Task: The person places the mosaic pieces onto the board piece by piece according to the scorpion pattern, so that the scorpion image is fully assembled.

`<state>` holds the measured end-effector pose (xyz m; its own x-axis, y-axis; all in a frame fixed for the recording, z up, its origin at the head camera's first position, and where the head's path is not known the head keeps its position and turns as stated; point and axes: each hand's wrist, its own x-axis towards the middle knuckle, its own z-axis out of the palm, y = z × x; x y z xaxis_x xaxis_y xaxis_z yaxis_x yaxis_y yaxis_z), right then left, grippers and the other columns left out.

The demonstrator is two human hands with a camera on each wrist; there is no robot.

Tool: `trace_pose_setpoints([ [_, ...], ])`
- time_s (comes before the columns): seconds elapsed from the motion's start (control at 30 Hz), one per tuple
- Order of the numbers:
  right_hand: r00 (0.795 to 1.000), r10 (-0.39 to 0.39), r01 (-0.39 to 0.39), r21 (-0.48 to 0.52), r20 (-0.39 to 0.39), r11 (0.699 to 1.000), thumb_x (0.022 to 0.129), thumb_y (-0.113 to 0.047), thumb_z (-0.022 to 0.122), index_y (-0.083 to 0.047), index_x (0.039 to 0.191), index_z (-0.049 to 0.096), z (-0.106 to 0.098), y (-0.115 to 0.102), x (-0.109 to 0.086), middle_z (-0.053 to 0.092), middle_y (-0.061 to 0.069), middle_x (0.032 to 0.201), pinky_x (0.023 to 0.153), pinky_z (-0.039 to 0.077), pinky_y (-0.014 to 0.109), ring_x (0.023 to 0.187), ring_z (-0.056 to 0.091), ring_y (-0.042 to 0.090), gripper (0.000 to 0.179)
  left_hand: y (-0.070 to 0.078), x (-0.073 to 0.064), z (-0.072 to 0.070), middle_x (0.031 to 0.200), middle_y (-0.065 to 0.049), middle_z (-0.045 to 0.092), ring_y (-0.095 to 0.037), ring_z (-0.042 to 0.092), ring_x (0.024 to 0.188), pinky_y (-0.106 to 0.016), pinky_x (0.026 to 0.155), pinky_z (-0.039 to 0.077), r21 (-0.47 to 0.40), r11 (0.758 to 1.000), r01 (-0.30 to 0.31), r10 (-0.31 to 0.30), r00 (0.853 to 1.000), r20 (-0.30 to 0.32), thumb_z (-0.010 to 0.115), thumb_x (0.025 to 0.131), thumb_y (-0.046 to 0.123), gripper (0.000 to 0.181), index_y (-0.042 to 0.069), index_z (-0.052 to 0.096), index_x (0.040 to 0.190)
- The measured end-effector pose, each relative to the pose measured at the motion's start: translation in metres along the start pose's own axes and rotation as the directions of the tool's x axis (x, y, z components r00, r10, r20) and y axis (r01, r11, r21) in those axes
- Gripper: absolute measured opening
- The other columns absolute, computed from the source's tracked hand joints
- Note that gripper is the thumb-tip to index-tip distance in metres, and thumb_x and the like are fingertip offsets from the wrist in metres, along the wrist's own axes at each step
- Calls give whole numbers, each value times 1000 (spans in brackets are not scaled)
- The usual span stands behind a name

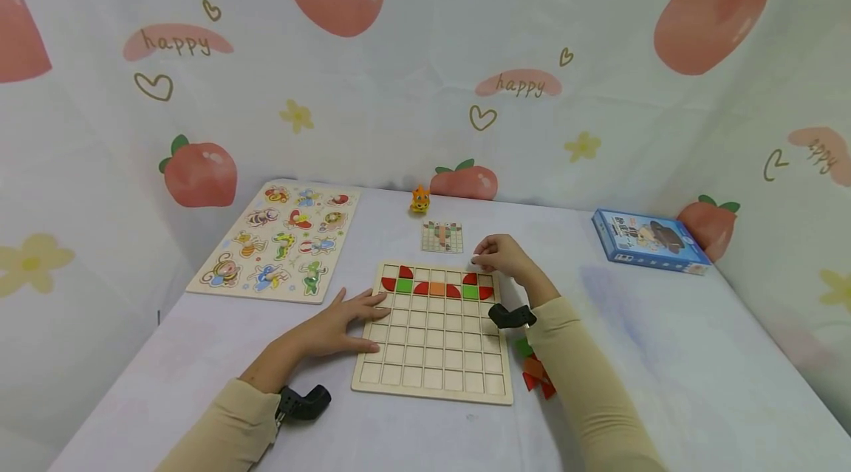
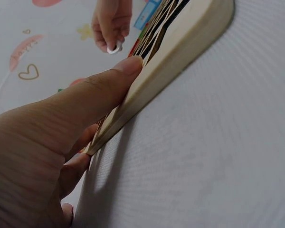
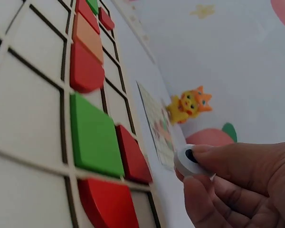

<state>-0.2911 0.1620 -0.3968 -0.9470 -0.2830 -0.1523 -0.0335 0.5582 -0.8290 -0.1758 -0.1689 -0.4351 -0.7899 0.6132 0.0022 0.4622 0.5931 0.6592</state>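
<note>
A wooden grid board (image 1: 432,339) lies flat on the table. Red, green and orange pieces fill parts of its upper rows, among them a green square (image 3: 97,137) and red rounded pieces (image 3: 109,204). My left hand (image 1: 339,324) rests along the board's left edge, fingers spread and thumb (image 2: 99,88) touching the rim. Over the board's upper right corner, my right hand (image 1: 501,258) pinches a small white disc with a black dot (image 3: 183,163), like a toy eye, between thumb and finger. A pattern card (image 1: 442,237) lies behind the board.
Loose red, orange and green pieces (image 1: 533,367) lie right of the board, partly behind the right forearm. An insect picture board (image 1: 275,239) lies at the left. A yellow-orange toy figure (image 1: 419,200) stands at the back, and a blue box (image 1: 651,241) lies at the right.
</note>
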Motion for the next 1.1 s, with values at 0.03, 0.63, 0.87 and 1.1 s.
trace_pose_setpoints([
  [0.03, 1000, -1, 1, 16, 11, 1000, 89, -8, 61, 5, 98, 58, 3, -1, 0, 57, 2, 72, 62, 54, 24, 61, 57, 11, 17, 0, 0, 0, 152, -7, 31, -33, 15, 144, -61, 112, -9, -2, 1000, -1, 1, 1000, 1, 68, 79, 48, 67, 13, 52, 134],
  [0.63, 997, -48, 43, 70, 62, 997, 87, -9, 65, 2, 91, 64, 33, -4, 3, 60, 3, 72, 57, 52, 24, 60, 56, 13, 12, 4, 0, -2, 152, -6, 30, -32, 15, 144, -60, 113, -10, -1, 1000, 11, -11, 1000, 11, 69, 78, 46, 67, 13, 52, 134],
  [0.87, 996, -46, 46, 9, 75, 999, 87, -7, 64, 4, 94, 68, 38, -6, 1, 67, 8, 78, 57, 53, 24, 60, 59, 10, 14, 4, 0, -2, 152, -6, 30, -31, 15, 144, -60, 113, -9, 2, 1000, 10, -10, 1000, 11, 69, 79, 46, 67, 13, 51, 134],
  [1.1, 995, -60, 63, -35, 78, 997, 87, -4, 63, 6, 94, 69, 39, -9, 0, 70, 15, 82, 61, 55, 24, 63, 61, 8, 14, 4, 0, -2, 152, -6, 30, -31, 15, 144, -61, 112, -10, -6, 1000, 12, -12, 1000, 7, 70, 78, 45, 67, 12, 52, 134],
])
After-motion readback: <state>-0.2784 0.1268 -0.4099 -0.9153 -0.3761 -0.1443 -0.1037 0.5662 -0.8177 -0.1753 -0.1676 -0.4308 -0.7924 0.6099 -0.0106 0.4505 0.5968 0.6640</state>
